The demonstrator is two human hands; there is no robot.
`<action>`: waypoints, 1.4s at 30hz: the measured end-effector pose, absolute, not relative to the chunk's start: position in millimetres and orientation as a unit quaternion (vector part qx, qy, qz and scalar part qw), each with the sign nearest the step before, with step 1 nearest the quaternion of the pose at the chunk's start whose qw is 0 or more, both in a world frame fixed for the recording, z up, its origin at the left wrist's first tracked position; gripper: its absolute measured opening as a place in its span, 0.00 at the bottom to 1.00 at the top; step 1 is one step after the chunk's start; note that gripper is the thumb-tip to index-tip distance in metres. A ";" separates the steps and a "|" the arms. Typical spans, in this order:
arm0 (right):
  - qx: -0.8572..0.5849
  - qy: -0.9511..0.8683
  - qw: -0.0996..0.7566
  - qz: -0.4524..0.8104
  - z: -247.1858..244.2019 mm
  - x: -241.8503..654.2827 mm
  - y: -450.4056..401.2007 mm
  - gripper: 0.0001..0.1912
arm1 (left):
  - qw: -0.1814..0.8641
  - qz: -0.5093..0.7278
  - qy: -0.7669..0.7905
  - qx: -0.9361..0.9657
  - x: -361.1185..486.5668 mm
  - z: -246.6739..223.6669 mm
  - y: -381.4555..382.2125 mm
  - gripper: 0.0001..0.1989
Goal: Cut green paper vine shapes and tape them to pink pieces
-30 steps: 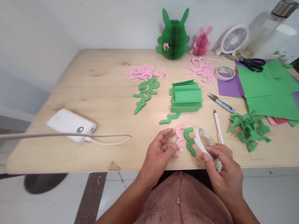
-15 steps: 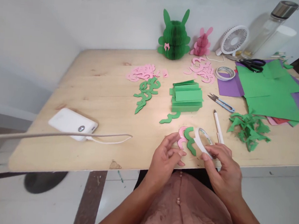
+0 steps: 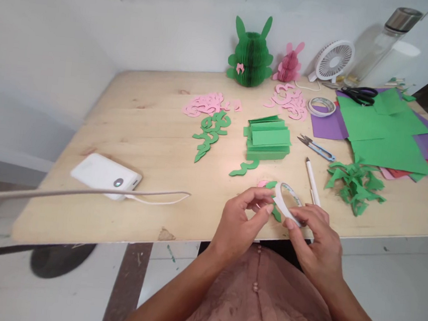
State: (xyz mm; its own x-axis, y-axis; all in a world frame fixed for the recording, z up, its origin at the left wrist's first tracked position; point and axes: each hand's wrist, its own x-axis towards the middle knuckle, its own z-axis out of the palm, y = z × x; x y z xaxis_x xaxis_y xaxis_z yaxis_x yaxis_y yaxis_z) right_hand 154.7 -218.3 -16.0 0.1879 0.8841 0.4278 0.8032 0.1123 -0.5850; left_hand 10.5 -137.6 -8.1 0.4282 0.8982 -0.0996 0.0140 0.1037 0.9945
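Note:
My right hand (image 3: 318,238) grips a white roll of tape (image 3: 284,202) by its lower right side, tilted up above the table's front part. Left of the roll is my left hand (image 3: 240,221), its thumb and fingertips near the roll's left edge; whether they pinch the tape's end is too small to tell. Partly hidden behind my left fingers lie a wavy green paper strip (image 3: 276,214) and a pink strip (image 3: 262,183). Farther back is a folded green paper block (image 3: 269,139), with a small wavy green piece (image 3: 244,168) in front of it.
Pink cutouts (image 3: 206,104), green cutouts (image 3: 211,135), a green paper rabbit (image 3: 251,58) and a pink one (image 3: 289,67) are farther back. On the right are snips (image 3: 317,147), a white pen (image 3: 312,181), green scraps (image 3: 355,186) and coloured sheets (image 3: 393,142). A power bank (image 3: 104,175) lies left.
My left hand has moved up and right to the tape roll, now covering more of the pink and green strips. My right hand still holds the roll, which has shifted slightly left.

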 end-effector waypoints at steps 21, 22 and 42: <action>-0.668 -0.621 0.398 0.098 -13.3 156.9 -215.1 0.03 | 0.719 0.243 0.321 0.567 16.1 5.0 -98.4 0.05; -0.666 -0.624 0.397 0.096 -13.4 157.7 -215.2 0.03 | 0.723 0.236 0.318 0.566 16.0 4.7 -96.8 0.05; -0.596 -0.750 0.288 -0.010 -25.2 167.7 -218.0 0.06 | 0.251 0.392 0.339 0.817 -21.0 -53.3 -171.9 0.11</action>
State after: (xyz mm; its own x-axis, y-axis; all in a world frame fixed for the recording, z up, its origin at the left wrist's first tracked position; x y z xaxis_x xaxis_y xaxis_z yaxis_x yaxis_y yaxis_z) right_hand 167.7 -218.0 -25.2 -0.1241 0.8872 0.4443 0.8993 0.2898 -0.3275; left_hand -21.0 -171.9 -53.3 0.4623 0.7512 0.4712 0.3577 -0.6442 0.6760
